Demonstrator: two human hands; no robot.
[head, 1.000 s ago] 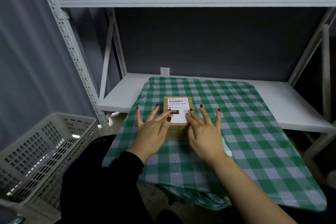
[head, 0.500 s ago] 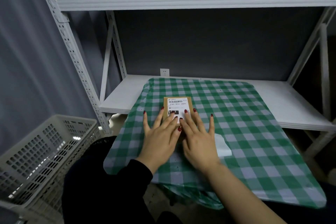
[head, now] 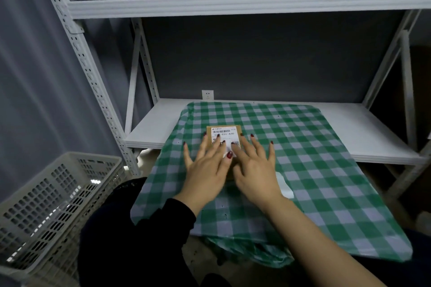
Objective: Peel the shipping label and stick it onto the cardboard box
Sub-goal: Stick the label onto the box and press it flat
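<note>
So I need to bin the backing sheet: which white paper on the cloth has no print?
The blank white sheet lying flat on the checked cloth, beside the right hand. The shipping label on the cardboard box carries a barcode.

The scene is dimly lit, with a cool, muted cast. The white shelving is picked out brightly against a dark grey back wall, and small glints are caught on the plastic crate at near left. Soft, faint shadows are cast under the hands on the checked cloth. Strong wide-angle bending is seen in the shelf uprights toward the edges. The far right corner is lost in darkness, and slight softness is noticed on the label print.
</note>
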